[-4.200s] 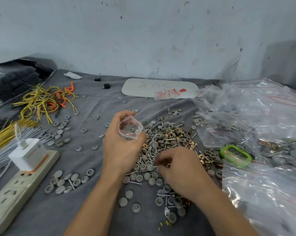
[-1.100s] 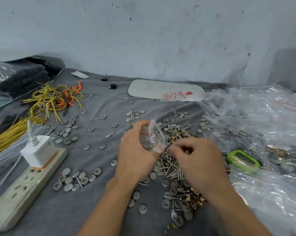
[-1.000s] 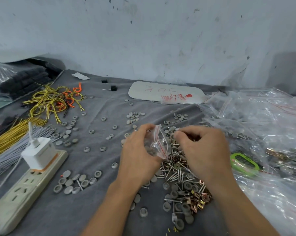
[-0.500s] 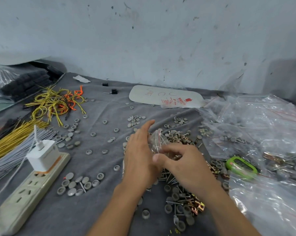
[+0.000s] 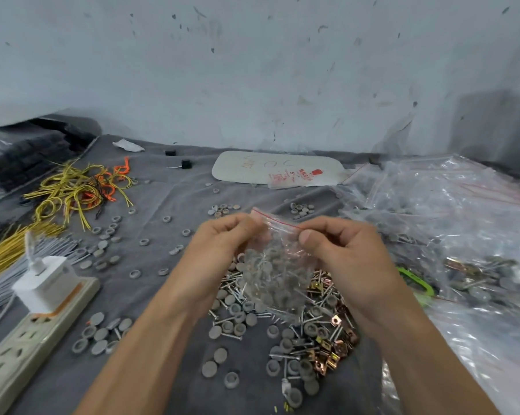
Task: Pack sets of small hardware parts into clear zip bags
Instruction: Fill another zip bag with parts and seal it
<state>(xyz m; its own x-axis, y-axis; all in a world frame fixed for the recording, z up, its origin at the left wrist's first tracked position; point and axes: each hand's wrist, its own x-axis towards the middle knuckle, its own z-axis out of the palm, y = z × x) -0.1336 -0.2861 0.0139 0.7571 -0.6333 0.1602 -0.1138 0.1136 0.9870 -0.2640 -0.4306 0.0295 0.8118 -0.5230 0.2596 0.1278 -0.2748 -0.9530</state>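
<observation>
A clear zip bag [image 5: 278, 274] with a red strip along its top hangs between my hands above the table. Grey caps and screws fill its lower half. My left hand [image 5: 222, 247] pinches the bag's top left corner. My right hand [image 5: 339, 250] pinches the top right end of the strip between thumb and forefinger. Below the bag lies a pile of loose hardware [image 5: 300, 333]: grey round caps, silver screws and copper-coloured clips on the grey cloth [image 5: 169, 381].
A heap of clear bags [image 5: 450, 235] fills the right side, with a green object [image 5: 417, 283] partly under it. A white power strip with a charger [image 5: 34, 313] lies at the left. Yellow and orange wires [image 5: 79, 190] and scattered grey caps [image 5: 103, 333] cover the left half. A white card [image 5: 276, 172] lies by the wall.
The bag has been lifted and turned so that it hangs flat. My right hand moved from the pile up to the bag's top right; both hands now hold the zip strip.
</observation>
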